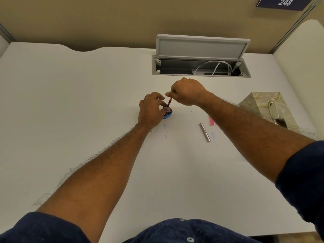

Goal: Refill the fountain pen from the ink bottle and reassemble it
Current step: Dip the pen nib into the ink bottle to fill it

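A small ink bottle (168, 114) with a blue base stands on the white desk (70, 102), mostly hidden behind my left hand (152, 109), which grips it. My right hand (187, 92) pinches the top of a thin reddish pen section (169, 102), held nearly upright with its lower end dipping into the bottle's mouth. A silver pen cap (204, 132) lies on the desk to the right, and a pink pen barrel (211, 120) lies just beyond it, partly hidden by my right forearm.
An open grey cable box (201, 67) with white cables is set into the desk behind my hands. A patterned tissue box (268, 107) stands at the right. Small blue ink marks (165, 136) dot the desk near the bottle.
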Available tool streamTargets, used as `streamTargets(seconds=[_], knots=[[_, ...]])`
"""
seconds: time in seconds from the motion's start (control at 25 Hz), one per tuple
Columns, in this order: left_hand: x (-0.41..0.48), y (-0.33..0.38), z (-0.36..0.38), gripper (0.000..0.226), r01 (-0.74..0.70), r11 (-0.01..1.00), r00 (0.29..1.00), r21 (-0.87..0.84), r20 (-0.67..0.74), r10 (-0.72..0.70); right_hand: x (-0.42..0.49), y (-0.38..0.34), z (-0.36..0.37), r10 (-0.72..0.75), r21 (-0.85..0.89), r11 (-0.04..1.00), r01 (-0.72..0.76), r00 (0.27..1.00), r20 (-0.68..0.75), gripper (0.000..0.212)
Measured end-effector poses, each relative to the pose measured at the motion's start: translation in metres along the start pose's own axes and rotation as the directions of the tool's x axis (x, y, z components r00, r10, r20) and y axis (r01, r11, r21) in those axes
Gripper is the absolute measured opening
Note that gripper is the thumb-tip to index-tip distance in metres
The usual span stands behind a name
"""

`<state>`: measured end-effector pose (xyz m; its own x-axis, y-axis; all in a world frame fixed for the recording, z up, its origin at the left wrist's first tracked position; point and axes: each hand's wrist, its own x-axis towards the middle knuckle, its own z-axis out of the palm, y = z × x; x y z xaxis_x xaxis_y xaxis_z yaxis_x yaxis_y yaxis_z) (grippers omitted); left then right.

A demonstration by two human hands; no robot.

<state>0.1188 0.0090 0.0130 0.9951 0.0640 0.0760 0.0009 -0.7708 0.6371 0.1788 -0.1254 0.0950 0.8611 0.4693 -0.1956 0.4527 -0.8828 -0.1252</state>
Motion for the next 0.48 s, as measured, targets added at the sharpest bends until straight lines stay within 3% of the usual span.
streamTargets(seconds=[0.28,0.48], knots=[[0.0003,0.0004,-0.0001,0.024,0.002,1.000,1.000,0.018,-0.004,-0.002,-0.0025,0.0051,-0.0080,-0.065,0.119,0.991,0.058,0.997,0.052,0.020],[0.0014,0.0011,0.0009,0.023,0.005,1.000,1.000,0.018,-0.012,-0.005,-0.0039,0.0020,-0.0044,-0.022,0.052,0.998,0.022,1.000,0.002,0.028]])
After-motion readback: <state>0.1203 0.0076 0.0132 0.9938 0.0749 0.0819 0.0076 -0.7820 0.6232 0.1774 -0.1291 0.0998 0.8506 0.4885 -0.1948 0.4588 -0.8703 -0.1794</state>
